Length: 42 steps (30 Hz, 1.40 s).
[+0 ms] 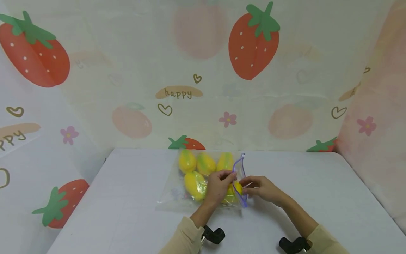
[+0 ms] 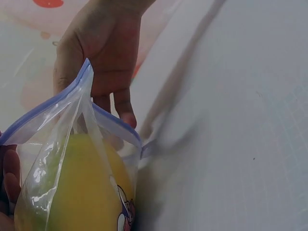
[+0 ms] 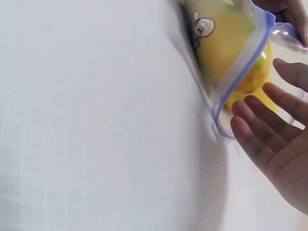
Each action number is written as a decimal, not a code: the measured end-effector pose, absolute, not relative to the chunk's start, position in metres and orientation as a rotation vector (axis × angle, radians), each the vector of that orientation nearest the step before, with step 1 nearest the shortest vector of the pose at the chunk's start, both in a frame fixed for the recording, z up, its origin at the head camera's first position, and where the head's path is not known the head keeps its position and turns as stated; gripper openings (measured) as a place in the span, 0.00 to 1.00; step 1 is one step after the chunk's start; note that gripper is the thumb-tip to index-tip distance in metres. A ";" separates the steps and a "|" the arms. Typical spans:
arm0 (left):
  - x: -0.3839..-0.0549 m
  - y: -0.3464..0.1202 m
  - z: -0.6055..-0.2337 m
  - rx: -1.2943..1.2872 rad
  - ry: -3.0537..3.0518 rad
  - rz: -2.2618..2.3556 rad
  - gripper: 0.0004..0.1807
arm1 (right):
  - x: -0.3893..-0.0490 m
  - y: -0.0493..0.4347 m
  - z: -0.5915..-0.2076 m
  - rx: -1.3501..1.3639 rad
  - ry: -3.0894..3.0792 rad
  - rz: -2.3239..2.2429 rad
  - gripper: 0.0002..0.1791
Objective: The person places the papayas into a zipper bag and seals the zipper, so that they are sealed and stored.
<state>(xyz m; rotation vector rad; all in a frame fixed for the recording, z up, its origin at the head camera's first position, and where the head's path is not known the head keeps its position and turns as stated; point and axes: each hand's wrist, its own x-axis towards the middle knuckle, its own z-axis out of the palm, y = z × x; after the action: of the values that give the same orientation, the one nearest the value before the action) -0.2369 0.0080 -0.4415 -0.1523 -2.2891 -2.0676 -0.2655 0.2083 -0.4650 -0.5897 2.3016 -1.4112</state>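
Note:
A clear zip bag [image 1: 171,199] with a purple-blue zip edge lies on the table, its mouth open toward the right. Several yellow, mango-like fruits [image 1: 195,185] with greenish patches are inside. My left hand [image 1: 216,187] pinches the bag's upper rim between thumb and fingers. At the open mouth, my right hand [image 1: 264,189] has its fingers spread and loosely bent, fingertips right by the fruit [image 3: 255,77] nearest the opening. The right wrist view shows that palm [image 3: 288,159] holding nothing. A small cartoon print [image 3: 203,28] marks the bag's side.
The white table [image 1: 127,225] extends around the bag on every side. Behind it hangs a pale backdrop [image 1: 203,123] printed with strawberries, hearts and flowers, which continues along both sides. Each wrist carries a black camera mount [image 1: 214,235].

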 end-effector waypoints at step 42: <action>-0.225 0.004 -0.428 -0.150 -2.267 -2.112 0.12 | -0.288 0.231 -0.460 -0.242 2.451 -1.550 0.22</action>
<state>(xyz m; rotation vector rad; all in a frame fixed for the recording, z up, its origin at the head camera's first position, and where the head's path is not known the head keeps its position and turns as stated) -0.2251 0.0044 -0.4281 -0.1496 -2.2666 -2.1117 -0.2878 0.2309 -0.4600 -0.2422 2.4506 -1.5503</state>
